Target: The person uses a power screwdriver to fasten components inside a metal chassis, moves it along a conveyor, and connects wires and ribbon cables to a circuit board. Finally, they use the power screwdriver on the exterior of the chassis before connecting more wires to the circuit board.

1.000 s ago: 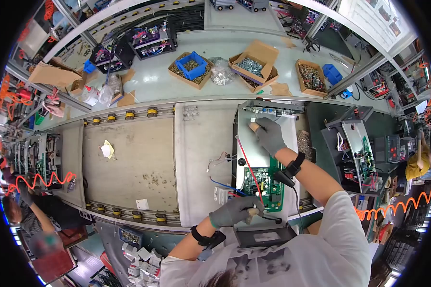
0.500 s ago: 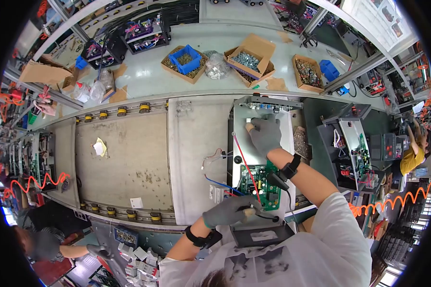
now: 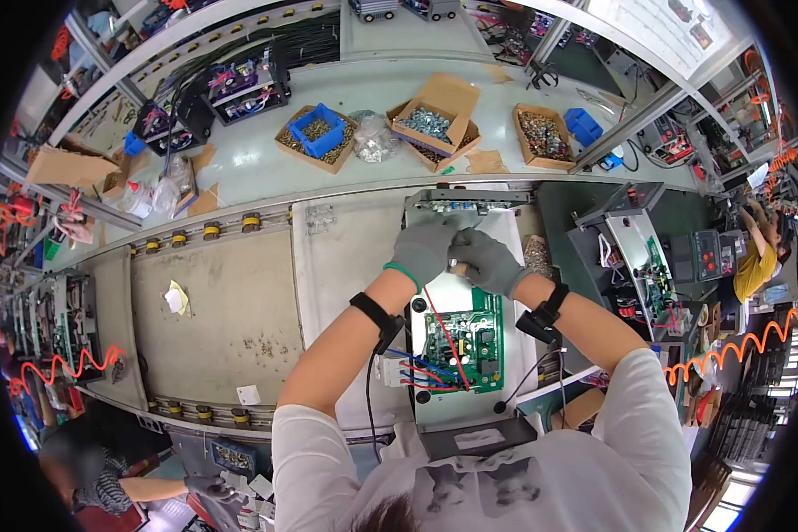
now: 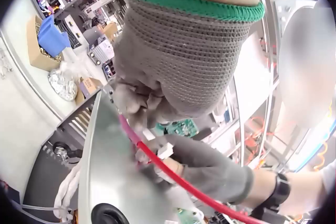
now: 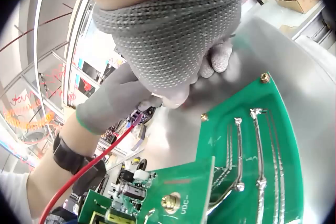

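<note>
Our left hand [image 3: 424,246] joins our right hand [image 3: 491,263], its fingers pinching the red wire [image 4: 170,172] within both's reach; the right fingers' hold we cannot tell.

Grey, green, red

The left hand [image 4: 168,71] wears a grey glove [image 4: 205,50] with a green cuff [image 4: 194,6]; the right hand [image 5: 173,45] wears grey stippled with pale dots. A white piece [image 4: 166,151] shows by the right thumb. A red wire [image 5: 94,161] turns pinkish purple at one end. The circuit board [image 5: 249,145] is green with silver lines. In the head view, a blue tray [image 3: 325,146] shows at eleven o'clock, a yellow shirt [image 3: 755,271] at three, and a white shirt [image 3: 585,474] with dark grey prints [image 3: 517,483] at six.
</note>
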A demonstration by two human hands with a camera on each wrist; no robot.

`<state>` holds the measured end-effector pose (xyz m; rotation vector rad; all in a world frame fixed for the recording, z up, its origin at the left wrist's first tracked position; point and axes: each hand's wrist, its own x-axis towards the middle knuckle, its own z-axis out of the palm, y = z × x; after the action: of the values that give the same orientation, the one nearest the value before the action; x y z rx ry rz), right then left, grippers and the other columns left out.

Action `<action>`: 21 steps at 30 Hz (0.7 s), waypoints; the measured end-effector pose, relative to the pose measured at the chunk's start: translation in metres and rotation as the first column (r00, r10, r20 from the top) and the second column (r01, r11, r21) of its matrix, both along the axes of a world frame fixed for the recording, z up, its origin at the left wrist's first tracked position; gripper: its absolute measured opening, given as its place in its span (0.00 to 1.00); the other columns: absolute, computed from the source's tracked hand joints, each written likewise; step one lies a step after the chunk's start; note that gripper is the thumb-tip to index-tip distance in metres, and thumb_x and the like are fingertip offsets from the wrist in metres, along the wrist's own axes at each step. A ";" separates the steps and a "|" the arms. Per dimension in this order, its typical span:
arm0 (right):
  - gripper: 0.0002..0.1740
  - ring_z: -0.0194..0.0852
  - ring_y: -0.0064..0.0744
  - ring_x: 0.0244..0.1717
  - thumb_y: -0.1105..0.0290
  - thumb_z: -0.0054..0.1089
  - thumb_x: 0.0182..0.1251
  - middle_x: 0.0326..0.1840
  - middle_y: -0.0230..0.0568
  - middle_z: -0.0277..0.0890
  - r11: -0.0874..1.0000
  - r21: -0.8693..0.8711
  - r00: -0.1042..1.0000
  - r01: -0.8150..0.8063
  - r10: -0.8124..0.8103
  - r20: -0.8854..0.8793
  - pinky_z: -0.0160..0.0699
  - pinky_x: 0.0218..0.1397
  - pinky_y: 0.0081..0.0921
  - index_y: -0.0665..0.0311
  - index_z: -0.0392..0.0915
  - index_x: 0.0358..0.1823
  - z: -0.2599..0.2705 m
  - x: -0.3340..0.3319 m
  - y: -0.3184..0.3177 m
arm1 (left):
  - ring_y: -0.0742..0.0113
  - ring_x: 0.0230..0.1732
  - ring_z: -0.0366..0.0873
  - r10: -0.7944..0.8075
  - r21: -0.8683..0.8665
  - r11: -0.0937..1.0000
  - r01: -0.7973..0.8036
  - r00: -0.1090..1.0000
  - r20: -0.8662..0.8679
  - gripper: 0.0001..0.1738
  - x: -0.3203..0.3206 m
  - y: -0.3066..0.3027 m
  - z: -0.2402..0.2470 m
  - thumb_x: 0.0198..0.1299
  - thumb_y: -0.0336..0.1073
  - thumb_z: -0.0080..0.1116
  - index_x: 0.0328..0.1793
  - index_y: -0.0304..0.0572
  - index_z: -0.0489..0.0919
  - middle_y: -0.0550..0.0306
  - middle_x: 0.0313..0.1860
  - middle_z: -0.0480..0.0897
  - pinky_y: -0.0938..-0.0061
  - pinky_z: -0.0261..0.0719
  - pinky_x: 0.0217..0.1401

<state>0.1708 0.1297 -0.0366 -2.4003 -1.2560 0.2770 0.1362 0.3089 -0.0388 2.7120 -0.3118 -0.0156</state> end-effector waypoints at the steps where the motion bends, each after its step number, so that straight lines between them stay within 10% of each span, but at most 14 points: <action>1: 0.20 0.71 0.43 0.51 0.73 0.58 0.52 0.48 0.39 0.70 1.000 -0.003 1.000 0.008 -0.008 0.004 0.73 0.52 0.34 0.48 0.79 0.48 -0.001 0.001 -0.001 | 0.55 0.45 0.81 -0.008 -0.003 1.000 0.008 1.000 0.004 0.27 0.005 -0.003 0.002 0.53 0.32 0.56 0.62 0.49 0.70 0.52 0.49 0.78 0.65 0.80 0.43; 7: 0.14 0.74 0.43 0.48 0.72 0.58 0.52 0.46 0.39 0.74 0.999 0.019 0.999 -0.041 0.041 -0.014 0.74 0.50 0.34 0.53 0.79 0.43 -0.003 0.005 -0.004 | 0.54 0.48 0.77 0.123 0.210 0.973 -0.098 0.986 -0.110 0.17 -0.010 -0.018 0.035 0.50 0.40 0.60 0.46 0.46 0.78 0.53 0.43 0.79 0.63 0.78 0.43; 10: 0.09 0.76 0.45 0.45 0.71 0.57 0.55 0.41 0.44 0.76 0.968 0.000 0.946 0.249 -0.243 -0.213 0.75 0.48 0.34 0.56 0.78 0.39 0.000 -0.005 0.003 | 0.52 0.44 0.76 0.053 -0.093 0.995 -0.027 0.954 0.295 0.17 -0.032 -0.026 0.056 0.52 0.46 0.61 0.41 0.42 0.79 0.53 0.38 0.80 0.58 0.74 0.40; 13: 0.07 0.77 0.47 0.42 0.67 0.57 0.59 0.38 0.50 0.77 0.902 0.356 0.901 0.245 -0.076 -0.428 0.75 0.45 0.34 0.58 0.78 0.37 -0.025 0.001 0.001 | 0.49 0.38 0.77 -0.077 -0.579 0.814 0.049 0.997 -0.024 0.17 -0.051 -0.023 0.090 0.57 0.44 0.58 0.43 0.38 0.77 0.50 0.35 0.80 0.60 0.73 0.39; 14: 0.11 0.78 0.47 0.41 0.62 0.56 0.61 0.40 0.50 0.78 0.997 -0.053 0.998 0.049 -0.047 0.034 0.76 0.45 0.34 0.60 0.79 0.38 -0.035 0.013 0.008 | 0.54 0.32 0.78 -0.164 -0.760 0.647 0.063 0.985 -0.058 0.14 -0.056 -0.019 0.087 0.60 0.40 0.55 0.44 0.36 0.75 0.48 0.29 0.79 0.64 0.72 0.36; 15: 0.11 0.78 0.47 0.41 0.62 0.56 0.61 0.40 0.50 0.78 0.998 -0.048 0.999 0.044 -0.043 0.034 0.76 0.45 0.34 0.60 0.79 0.38 -0.031 0.013 0.013 | 0.54 0.32 0.78 -0.159 -0.757 0.651 0.060 0.985 -0.059 0.14 -0.056 -0.012 0.085 0.60 0.40 0.55 0.44 0.36 0.75 0.48 0.29 0.79 0.64 0.72 0.36; 17: 0.16 0.78 0.47 0.43 0.57 0.55 0.63 0.42 0.49 0.80 0.930 -0.068 0.876 0.361 -0.363 -0.316 0.76 0.46 0.34 0.62 0.80 0.40 -0.006 0.007 0.027 | 0.64 0.29 0.76 0.255 -0.580 0.798 -0.163 0.964 0.079 0.12 -0.053 0.005 0.081 0.61 0.38 0.55 0.45 0.38 0.75 0.50 0.24 0.75 0.69 0.72 0.34; 19: 0.20 0.78 0.49 0.45 0.52 0.52 0.65 0.43 0.49 0.80 0.913 -0.213 0.829 0.349 -0.406 -0.384 0.75 0.49 0.35 0.61 0.81 0.43 0.008 0.012 0.048 | 0.67 0.30 0.75 0.484 -0.735 0.539 -0.412 0.865 -0.130 0.11 -0.034 0.032 0.074 0.62 0.36 0.52 0.47 0.39 0.76 0.53 0.25 0.75 0.69 0.72 0.34; 21: 0.22 0.76 0.51 0.48 0.51 0.48 0.66 0.46 0.51 0.79 0.863 -0.208 0.808 0.461 -0.505 -0.305 0.74 0.51 0.39 0.61 0.80 0.43 -0.009 0.019 0.060 | 0.57 0.37 0.77 0.496 -0.726 0.562 -0.396 0.864 -0.087 0.13 -0.012 0.047 0.041 0.61 0.34 0.51 0.50 0.41 0.76 0.48 0.33 0.78 0.68 0.74 0.41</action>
<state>0.1896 0.1893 -0.0456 -2.5280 -0.4516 0.6058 0.1245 0.3562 0.0024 1.9004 0.3119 0.3597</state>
